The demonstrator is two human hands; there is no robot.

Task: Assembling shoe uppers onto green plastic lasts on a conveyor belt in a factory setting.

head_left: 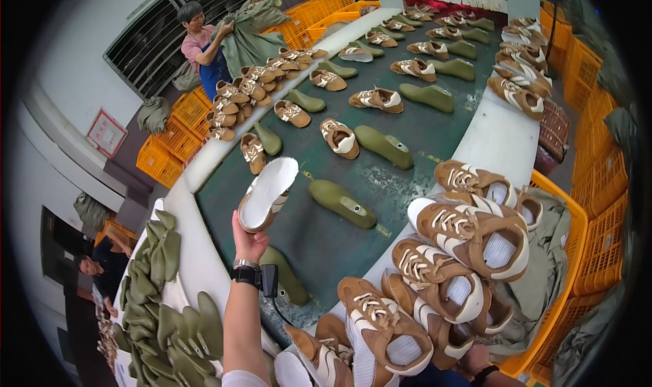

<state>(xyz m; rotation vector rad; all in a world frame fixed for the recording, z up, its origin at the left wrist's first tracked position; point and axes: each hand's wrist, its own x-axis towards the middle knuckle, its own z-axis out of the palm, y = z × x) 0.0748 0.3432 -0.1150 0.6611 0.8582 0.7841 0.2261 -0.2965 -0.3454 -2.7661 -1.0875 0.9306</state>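
Note:
My left hand (250, 241) is raised over the dark green conveyor belt, its fingers wrapped round the heel end of a brown shoe (270, 195). The shoe's white underside faces me. A silver watch and a black strap with a small device sit on that wrist. Just below the hand, a green shoe last (284, 278) lies on the belt, and another last (341, 204) lies beyond it to the right. At the lower right, my right hand (475, 361) is mostly hidden behind stacked brown-and-white shoes (472, 234). Its wrist wears a black band, and its fingers are out of sight.
Shoes and lasts in rows cover the belt (224, 204) up to a tunnel opening. Green lasts (170, 319) pile up at left. An orange crate (577, 231) holding grey-green cloth stands at right. A co-worker (204, 41) handles green cloth at far left; another person (109, 268) is at left.

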